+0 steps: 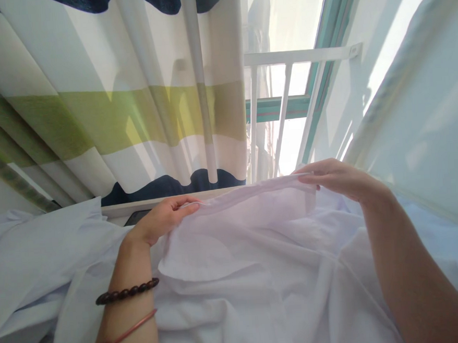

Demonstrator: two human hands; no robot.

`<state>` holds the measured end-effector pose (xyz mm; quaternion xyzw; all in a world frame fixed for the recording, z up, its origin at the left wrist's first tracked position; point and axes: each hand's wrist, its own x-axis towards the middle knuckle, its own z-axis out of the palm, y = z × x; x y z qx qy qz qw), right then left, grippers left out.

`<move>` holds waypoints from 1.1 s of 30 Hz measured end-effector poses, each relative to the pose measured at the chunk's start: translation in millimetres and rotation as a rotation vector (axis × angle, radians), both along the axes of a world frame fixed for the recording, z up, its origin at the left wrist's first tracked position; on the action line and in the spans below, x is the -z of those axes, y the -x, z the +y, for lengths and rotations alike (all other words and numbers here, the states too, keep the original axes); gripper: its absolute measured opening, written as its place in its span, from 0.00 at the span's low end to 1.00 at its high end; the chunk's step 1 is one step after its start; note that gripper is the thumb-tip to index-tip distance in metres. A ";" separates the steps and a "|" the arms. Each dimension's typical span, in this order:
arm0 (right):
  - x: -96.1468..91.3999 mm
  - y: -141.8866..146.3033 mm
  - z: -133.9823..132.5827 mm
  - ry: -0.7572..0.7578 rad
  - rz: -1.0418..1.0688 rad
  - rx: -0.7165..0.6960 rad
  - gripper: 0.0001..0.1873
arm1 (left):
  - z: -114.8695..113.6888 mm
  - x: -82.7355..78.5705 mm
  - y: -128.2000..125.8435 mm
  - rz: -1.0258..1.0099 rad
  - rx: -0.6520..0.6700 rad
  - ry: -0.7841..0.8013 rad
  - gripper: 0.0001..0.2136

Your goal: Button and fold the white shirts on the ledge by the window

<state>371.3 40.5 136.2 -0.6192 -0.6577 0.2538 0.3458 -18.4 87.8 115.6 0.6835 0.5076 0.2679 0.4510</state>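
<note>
A large white cloth (234, 244), perhaps a sheet or a cover, spreads in loose folds in front of me. Its far edge is raised and stretched between both hands. My left hand (165, 215) pinches that edge on the left, thumb and fingers pressed together. On the right, my right hand (327, 177) grips the same edge between thumb and fingers. The strip of edge between them is nearly straight and slightly higher at the right. A dark beaded bracelet (127, 292) and a thin copper-coloured bangle (125, 333) sit on my left forearm.
More white bedding (42, 257) lies bunched at the left. A striped curtain (150, 114) hangs ahead, beside a white railing (299, 57) before a green-framed window. A dark flat object (137, 216) rests behind my left hand. Pale fabric (437, 125) hangs at the right.
</note>
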 end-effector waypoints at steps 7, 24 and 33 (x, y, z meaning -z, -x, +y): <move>3.4 6.6 8.3 -0.366 -0.278 0.037 0.17 | 8.3 -1.8 -6.0 0.194 -0.143 -0.425 0.16; 3.3 3.1 2.8 -0.151 -0.130 -0.067 0.22 | 8.9 -0.4 -8.8 0.275 -0.150 -0.393 0.10; 50.5 14.9 51.4 -0.473 -0.205 0.126 0.14 | 21.6 22.4 -5.0 0.479 -0.307 -0.345 0.08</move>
